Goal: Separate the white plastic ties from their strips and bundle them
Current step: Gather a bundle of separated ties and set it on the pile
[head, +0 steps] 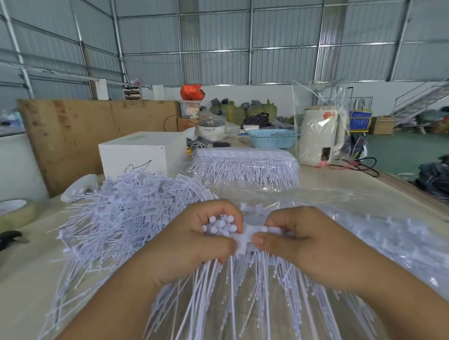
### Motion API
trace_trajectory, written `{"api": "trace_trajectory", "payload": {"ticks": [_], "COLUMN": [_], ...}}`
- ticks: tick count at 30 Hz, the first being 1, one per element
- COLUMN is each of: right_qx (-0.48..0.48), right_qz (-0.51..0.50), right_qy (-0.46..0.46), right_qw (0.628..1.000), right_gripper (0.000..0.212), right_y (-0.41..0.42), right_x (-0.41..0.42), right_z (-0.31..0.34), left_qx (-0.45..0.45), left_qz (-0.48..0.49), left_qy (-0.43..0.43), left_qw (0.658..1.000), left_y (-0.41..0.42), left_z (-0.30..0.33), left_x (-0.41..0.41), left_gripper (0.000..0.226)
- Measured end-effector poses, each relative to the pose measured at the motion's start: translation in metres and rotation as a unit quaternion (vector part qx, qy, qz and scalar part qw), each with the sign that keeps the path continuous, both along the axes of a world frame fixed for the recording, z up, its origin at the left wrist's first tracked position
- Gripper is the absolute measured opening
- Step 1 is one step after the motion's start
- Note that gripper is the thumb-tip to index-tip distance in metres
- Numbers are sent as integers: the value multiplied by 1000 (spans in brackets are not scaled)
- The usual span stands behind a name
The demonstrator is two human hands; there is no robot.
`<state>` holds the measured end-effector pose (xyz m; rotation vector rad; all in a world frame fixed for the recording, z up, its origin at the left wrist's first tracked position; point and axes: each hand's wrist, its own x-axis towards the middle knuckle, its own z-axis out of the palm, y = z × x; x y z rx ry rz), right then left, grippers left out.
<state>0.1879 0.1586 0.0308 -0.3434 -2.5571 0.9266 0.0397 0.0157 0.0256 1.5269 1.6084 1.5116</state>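
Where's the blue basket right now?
Head view, far side of the table, right of centre: the blue basket sits behind the stacked tie strips, left of the white kettle.

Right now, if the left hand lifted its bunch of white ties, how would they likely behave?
The bunch of white ties probably feels light: the left hand holds it in curled fingers. The thin tails fan out loosely, so they would likely flop and splay. Smooth plastic could let single ties slip out.

Two bare forearms — no sleeves, no gloves; left hand [203, 235] and right hand [289, 238] with short, unpainted nails.
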Motion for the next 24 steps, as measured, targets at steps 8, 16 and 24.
{"api": "trace_trajectory", "payload": {"ticks": [8,16,24], "right_qx": [-78,-80,-55], "right_qz": [-42,32,92], "right_qy": [181,120,37], "right_qw": [979,989,994], "right_gripper": [49,32,46], "right_y": [-13,-5,-6], "right_x": [-10,-6,-4], "right_z": [-6,-4,-6], "left_qx": [99,82,-20], "left_qz": [63,31,-113], "left_qy": [-62,-89,-51], "left_qw": [991,992,992], "left_y": [10,9,0], "left_z": [-4,-5,-1], "left_x": [8,4,-2], "left_gripper": [20,18,18]}}
